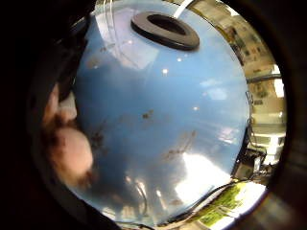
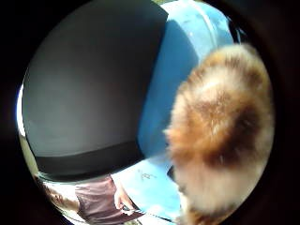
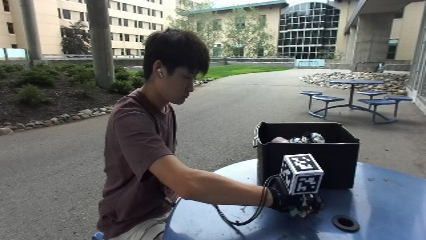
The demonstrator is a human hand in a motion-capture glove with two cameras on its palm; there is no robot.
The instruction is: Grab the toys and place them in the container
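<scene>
Outside view: the gloved right hand [image 3: 293,199] is being rested low on the blue worktop [image 3: 386,200], beside the black container [image 3: 306,155].
Toy: a furry toy [image 2: 220,136] is being gripped in curled fingers.
Container: other toys [image 3: 299,139] are being held inside.

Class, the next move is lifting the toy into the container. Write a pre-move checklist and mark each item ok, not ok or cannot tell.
1. Furry brown-and-white toy close to the gloved right hand: ok.
2. Fingers curled round the toy: cannot tell.
3. Black box-shaped container upright and open on the round blue table: ok.
4. Room left inside the container, which already holds items: cannot tell.
5. Container beside the hand: ok.
6. Black ring on the table apart from the hand: ok.
</scene>
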